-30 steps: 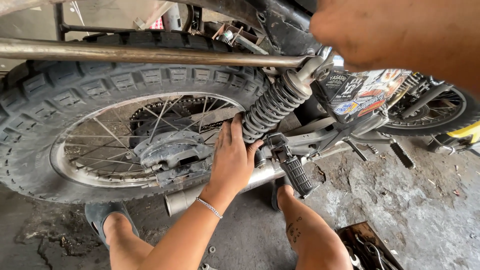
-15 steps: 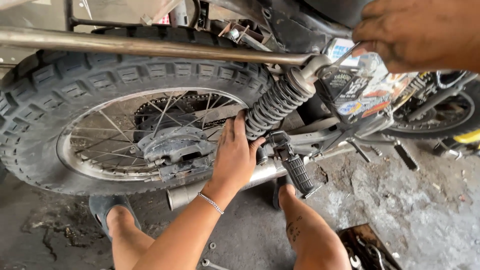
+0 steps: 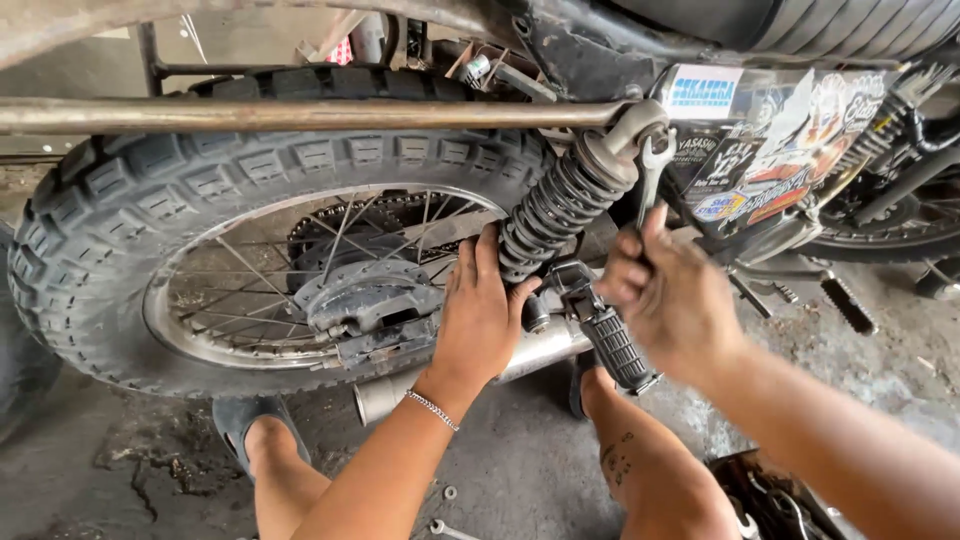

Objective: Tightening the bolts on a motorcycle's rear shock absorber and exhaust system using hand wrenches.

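Lowered now from the top corner of the view, right hand (image 3: 668, 300) closed around a spanner (image 3: 651, 180) by the upper shock mount.

Largest first: knobby rear tyre (image 3: 110, 200), spoked rim and exhaust pipe (image 3: 530, 350) unmoved. Black coil shock absorber (image 3: 560, 205) slanted between frame rail and swingarm; left hand (image 3: 482, 312) as before, fingers flat and together against its lower end, gripping nothing. Spanner jaw up near the top eye, so tightening or loosening there seems started. Lower shock bolt hidden behind the left palm; hard to tell whether the jaw sits on a nut.
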